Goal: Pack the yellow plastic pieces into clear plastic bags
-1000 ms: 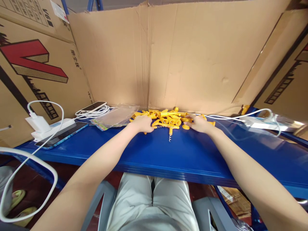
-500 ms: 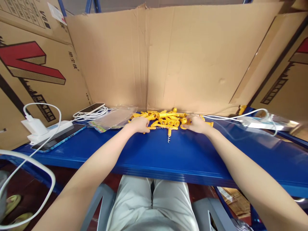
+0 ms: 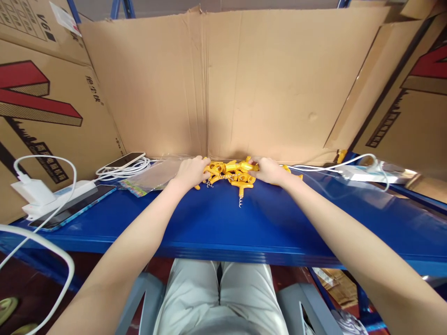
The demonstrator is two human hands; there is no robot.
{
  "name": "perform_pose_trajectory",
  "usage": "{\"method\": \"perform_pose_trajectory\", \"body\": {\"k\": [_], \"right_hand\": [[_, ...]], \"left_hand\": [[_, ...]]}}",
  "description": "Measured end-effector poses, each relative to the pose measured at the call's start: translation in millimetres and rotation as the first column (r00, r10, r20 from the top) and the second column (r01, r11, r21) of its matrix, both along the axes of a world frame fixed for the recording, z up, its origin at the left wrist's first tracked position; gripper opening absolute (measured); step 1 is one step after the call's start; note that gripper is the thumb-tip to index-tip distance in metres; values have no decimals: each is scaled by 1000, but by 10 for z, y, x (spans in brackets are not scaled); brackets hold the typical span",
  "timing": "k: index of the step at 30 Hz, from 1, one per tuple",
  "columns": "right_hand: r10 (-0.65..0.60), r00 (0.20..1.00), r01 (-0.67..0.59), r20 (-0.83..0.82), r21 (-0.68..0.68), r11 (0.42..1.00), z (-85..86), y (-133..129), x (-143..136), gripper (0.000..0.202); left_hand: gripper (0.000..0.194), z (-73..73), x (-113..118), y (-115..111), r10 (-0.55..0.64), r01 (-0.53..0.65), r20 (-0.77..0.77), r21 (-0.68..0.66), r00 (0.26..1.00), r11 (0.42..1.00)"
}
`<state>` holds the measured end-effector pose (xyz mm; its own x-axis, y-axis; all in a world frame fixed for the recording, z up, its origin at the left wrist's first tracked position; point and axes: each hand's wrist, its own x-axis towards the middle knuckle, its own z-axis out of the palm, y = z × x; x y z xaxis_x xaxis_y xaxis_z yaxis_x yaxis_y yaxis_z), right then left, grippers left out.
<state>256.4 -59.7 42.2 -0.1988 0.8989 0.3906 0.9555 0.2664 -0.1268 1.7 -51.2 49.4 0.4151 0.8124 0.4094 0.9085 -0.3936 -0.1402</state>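
Head view: both hands (left hand [image 3: 190,171], right hand [image 3: 268,170]) cup yellow corkscrews [image 3: 233,173]; cardboard wall [image 3: 244,83] behind.

One head-worn camera looks forward and down from just above the long blue metal shelf [image 3: 223,223], close over its near edge.

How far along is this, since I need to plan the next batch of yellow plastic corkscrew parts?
Nothing looks finished. The pile of yellow plastic corkscrew parts sits loose on the blue metal shelf. In hand: the left hand and right hand cup the pile's two sides against the cardboard wall. Left: one yellow-handled corkscrew lying apart in front, and the whole pile.
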Motion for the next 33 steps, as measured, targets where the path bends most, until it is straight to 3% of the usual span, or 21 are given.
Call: {"method": "perform_pose_trajectory", "body": {"k": [3, 6, 12, 19, 28, 33], "right_hand": [[23, 999, -23, -27, -6, 1000, 0, 5, -118, 27], [80, 993, -74, -87, 74, 995, -143, 18, -202, 27], [138, 990, -139, 12, 104, 985, -416, 104, -171, 27], [102, 995, -100, -8, 130, 986, -430, 139, -97, 27], [264, 954, -230, -140, 218, 949, -432, 148, -60, 26], [262, 943, -214, -206, 228, 950, -477, 216, 0, 25]], "left_hand": [[28, -11, 21, 3, -59, 59, 1, 22, 998, 998], [27, -46, 36, 14, -108, 108, 7, 25, 994, 994], [26, -27, -42, 44, -223, 222, -6, 76, 975, 972], [23, -13, -140, 130, -282, 263, 156, 132, 947, 956], [26, -210, -89, 246, -266, 267, 282, 38, 922, 963], [26, -241, -99, 275, -238, 244, 312, 18, 920, 970]]}}
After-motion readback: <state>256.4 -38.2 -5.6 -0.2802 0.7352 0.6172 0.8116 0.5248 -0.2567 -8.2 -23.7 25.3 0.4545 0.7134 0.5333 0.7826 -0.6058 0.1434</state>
